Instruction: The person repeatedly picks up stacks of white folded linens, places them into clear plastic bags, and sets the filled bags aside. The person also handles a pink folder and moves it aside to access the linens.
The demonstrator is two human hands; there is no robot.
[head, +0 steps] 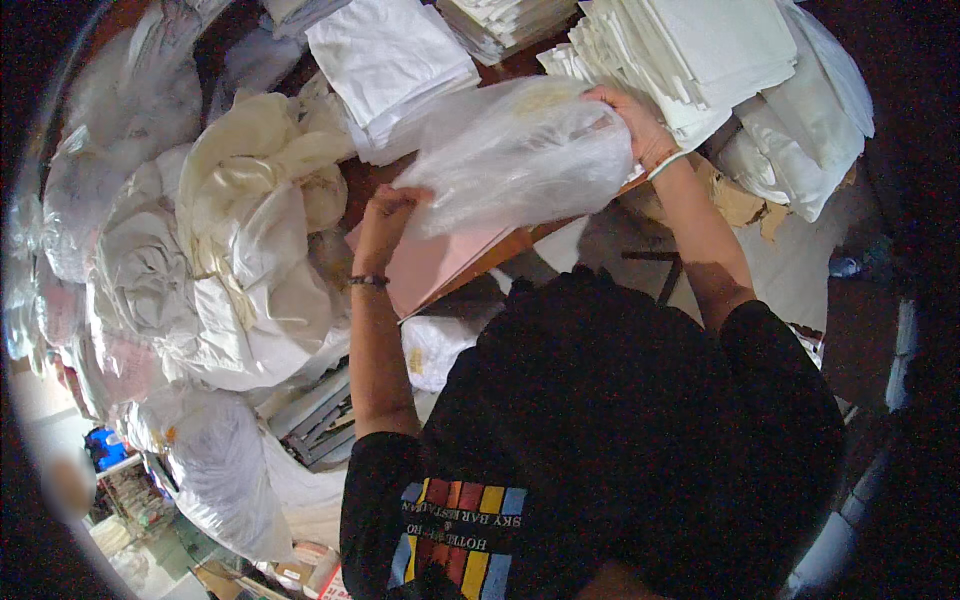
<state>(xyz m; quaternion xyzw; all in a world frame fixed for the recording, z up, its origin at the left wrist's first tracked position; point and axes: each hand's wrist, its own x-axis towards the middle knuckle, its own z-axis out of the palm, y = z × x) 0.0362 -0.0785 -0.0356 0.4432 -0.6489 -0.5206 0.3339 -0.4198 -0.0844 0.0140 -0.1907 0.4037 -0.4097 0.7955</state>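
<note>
A translucent white plastic bag (517,161) stretches between my two hands above the table. My left hand (394,206), with a dark bracelet at the wrist, pinches its near left edge. At the bag's right end, my right hand (630,124), with a pale band at the wrist, grips the plastic; its fingers are partly hidden. Beneath the bag lies a flat pink sheet (427,262) at the table's edge. A stack of folded white cloths (390,64) lies behind the bag, and a taller stack of white folded sheets or cloths (697,52) rises beside my right hand.
Cream and white fabric (247,225) is heaped at the left. Filled clear plastic bags (217,465) stand at the lower left. A torn cardboard box (739,199) and draped white material (810,127) are at the right. Another stack (502,26) stands at the back.
</note>
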